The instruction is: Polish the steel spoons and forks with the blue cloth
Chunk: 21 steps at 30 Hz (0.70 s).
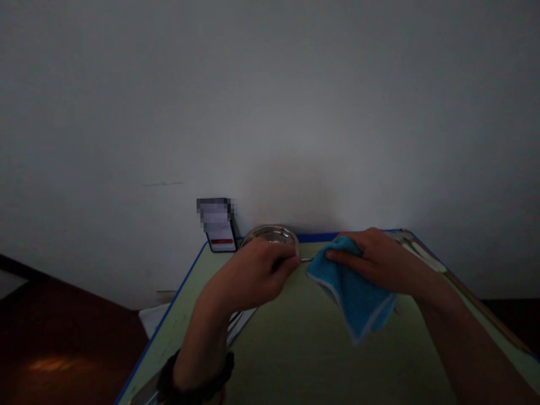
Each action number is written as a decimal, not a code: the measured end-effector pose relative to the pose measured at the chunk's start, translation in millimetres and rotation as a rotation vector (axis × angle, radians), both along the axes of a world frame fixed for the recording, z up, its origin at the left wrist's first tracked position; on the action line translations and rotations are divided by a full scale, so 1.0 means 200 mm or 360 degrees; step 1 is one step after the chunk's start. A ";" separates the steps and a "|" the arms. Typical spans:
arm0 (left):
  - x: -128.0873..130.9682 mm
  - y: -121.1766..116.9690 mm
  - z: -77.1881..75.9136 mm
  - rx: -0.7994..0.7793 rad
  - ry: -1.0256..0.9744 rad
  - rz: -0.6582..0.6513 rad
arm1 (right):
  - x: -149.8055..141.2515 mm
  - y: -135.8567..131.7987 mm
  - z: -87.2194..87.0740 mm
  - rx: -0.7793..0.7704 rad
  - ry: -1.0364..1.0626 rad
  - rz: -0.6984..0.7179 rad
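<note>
A thin metal rod (306, 260) spans the short gap between the two hands, above the table (304, 349); most of it is hidden, so I cannot tell what it belongs to. The left hand (255, 273) pinches one end, thumb and forefinger clamped together on it. The other end runs into a blue cloth (358, 298), which the right hand (371, 253) grips, its thumb pressed on top and the cloth's corner hanging down.

Just behind the left hand is a shiny metal bowl (272, 228), partly covered by that hand. Left of the bowl, a phone (222, 239) leans near the wall (295, 112). Beneath the left forearm lies something white with dark strips (243, 322). A black band (228, 368) circles the left wrist. Beyond the right wrist, pale utensils (426, 257) lie along the table's blue-trimmed edge.
</note>
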<state>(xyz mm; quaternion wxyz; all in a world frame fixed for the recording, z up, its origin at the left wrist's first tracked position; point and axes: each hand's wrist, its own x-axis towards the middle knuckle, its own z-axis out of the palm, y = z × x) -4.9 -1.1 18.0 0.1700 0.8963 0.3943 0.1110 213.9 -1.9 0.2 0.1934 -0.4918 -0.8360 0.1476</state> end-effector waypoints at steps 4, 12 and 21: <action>0.00 -0.01 0.00 -0.0015 -0.0008 0.0002 | -0.02 0.01 -0.03 -0.0047 0.0065 0.0019; -0.04 0.07 -0.06 0.0060 -0.0181 -0.0002 | -0.15 0.05 -0.10 -0.0022 0.0487 -0.0437; 0.05 0.06 -0.09 0.0191 -0.0306 0.0191 | -0.21 0.05 -0.18 0.0256 0.1095 -0.0949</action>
